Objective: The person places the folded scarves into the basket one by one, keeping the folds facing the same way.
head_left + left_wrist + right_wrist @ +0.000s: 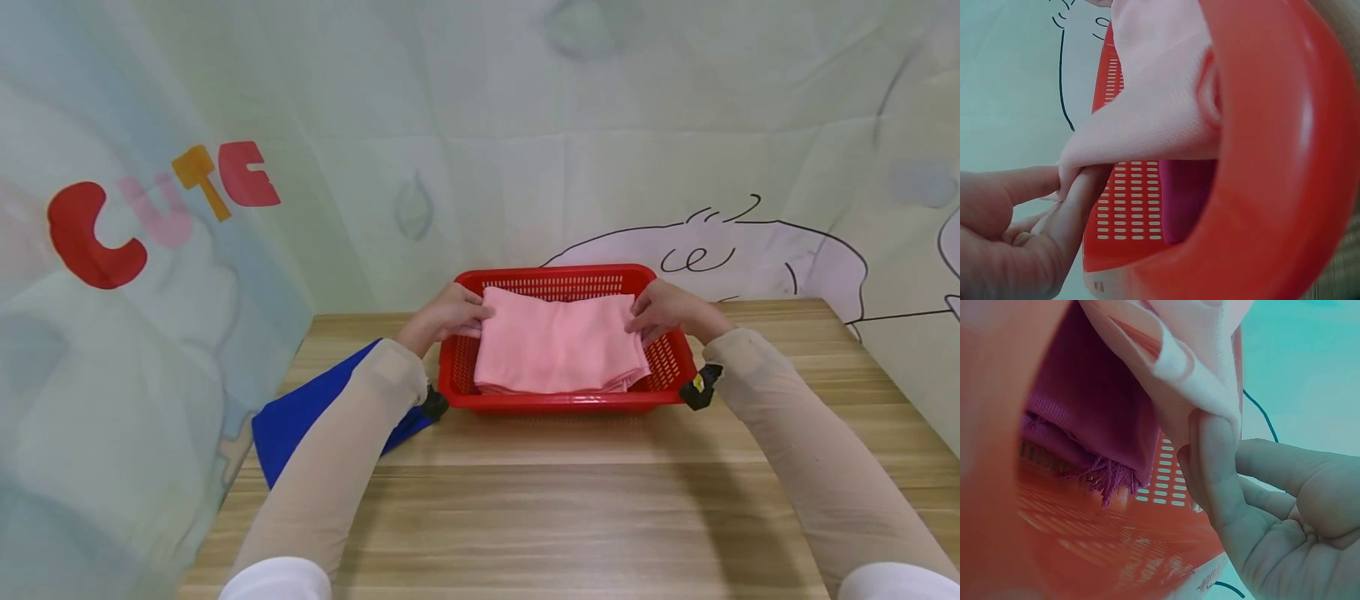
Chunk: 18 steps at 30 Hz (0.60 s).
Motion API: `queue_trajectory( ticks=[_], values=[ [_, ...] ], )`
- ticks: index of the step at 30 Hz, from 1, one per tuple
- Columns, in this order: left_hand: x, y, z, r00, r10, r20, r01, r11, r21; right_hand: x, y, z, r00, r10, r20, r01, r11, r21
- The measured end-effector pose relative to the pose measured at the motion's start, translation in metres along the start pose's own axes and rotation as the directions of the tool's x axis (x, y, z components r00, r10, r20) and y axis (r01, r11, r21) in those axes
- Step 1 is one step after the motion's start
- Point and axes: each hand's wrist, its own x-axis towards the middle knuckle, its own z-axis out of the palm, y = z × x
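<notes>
A folded pink cloth [558,342] lies inside the red plastic basket [555,402], its far edge raised. At the cloth's far left corner my left hand [452,310] pinches the fabric between thumb and fingers; the left wrist view shows the hand [1029,231] at that fold. My right hand [667,308] pinches the far right corner, and in the right wrist view the fingers [1216,469] sit under the layered edge. Beneath the pink cloth, a fringed dark magenta cloth [1094,412] rests in the basket.
A blue cloth [322,408] lies on the wooden table [525,508] left of the basket, partly hidden by my left forearm. Behind the table hangs a printed backdrop [480,167] with cartoon drawings and letters.
</notes>
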Motion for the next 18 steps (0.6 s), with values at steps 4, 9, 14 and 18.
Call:
queue_trajectory(
  ticks=[4, 9, 14, 18],
  values=[
    [0.0007, -0.0003, 0.0008, 1.0, -0.003, -0.004, 0.003, 1.0, 0.003, -0.0002, 0.0, 0.0001, 1.0, 0.001, -0.002, -0.001, 1.0, -0.006],
    [0.0015, 0.0004, 0.0015, 1.0, -0.001, -0.012, 0.001, 1.0, 0.014, 0.0002, -0.0002, -0.0004, 1.0, 0.006, 0.0, -0.006, 1.0, -0.004],
    [0.0035, 0.0011, 0.002, 1.0, -0.007, -0.015, 0.008, 1.0, 0.021, 0.0012, -0.0005, -0.0011, 1.0, 0.009, 0.001, -0.009, 1.0, -0.008],
    [0.0046, 0.0013, 0.0022, 1.0, -0.019, -0.01, 0.019, 1.0, 0.021, 0.0025, -0.0002, -0.001, 1.0, 0.011, 0.002, -0.011, 1.0, -0.008]
  ],
)
